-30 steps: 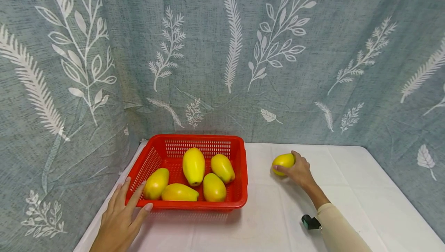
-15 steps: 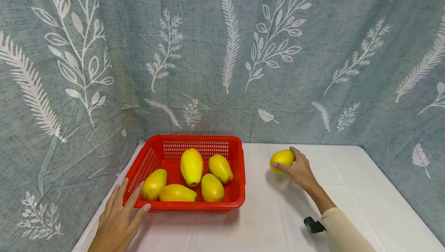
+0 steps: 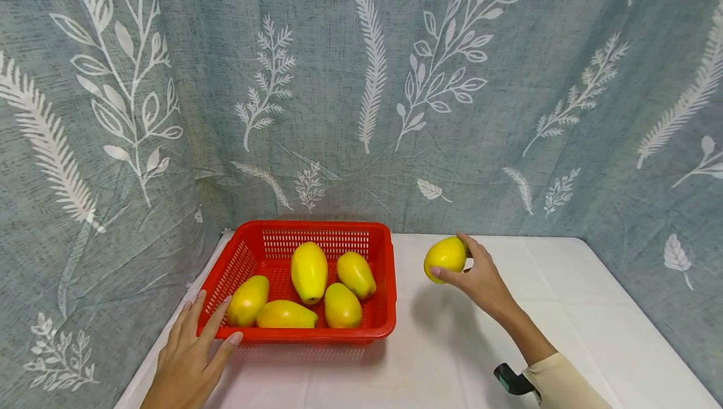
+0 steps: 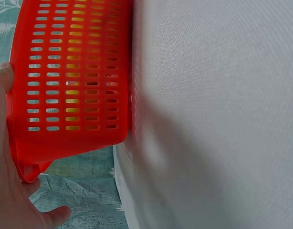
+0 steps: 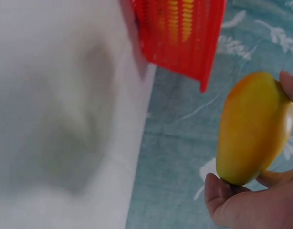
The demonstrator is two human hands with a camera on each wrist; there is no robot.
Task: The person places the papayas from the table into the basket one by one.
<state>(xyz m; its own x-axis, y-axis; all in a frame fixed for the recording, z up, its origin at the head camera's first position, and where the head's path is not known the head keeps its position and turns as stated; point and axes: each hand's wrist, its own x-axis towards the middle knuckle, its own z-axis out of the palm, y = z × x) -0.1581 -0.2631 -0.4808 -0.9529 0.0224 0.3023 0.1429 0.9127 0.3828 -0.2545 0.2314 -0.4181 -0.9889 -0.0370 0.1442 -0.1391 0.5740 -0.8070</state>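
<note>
A yellow mango [image 3: 446,256] is held up off the white table by my right hand [image 3: 480,280], thumb at its near side and fingers behind it. In the right wrist view the mango [image 5: 254,126] shows an orange flush, pinched between thumb and fingers at its ends. My left hand [image 3: 185,354] rests with spread fingers on the front left corner of a red plastic basket [image 3: 299,334]. The left wrist view shows the thumb [image 4: 4,75] lying at the basket's rim. Several more yellow mangoes, among them a long one [image 3: 309,273], lie inside the basket.
The white-covered table [image 3: 429,359] carries the basket on its left half. A blue-grey curtain [image 3: 327,83] with white leaf prints stands behind and on both sides. A small black device [image 3: 513,379] sits at the right sleeve [image 3: 565,384].
My right hand has lifted the mango from the table and carried it a little left, toward the basket. The left hand stays at the basket's corner.
</note>
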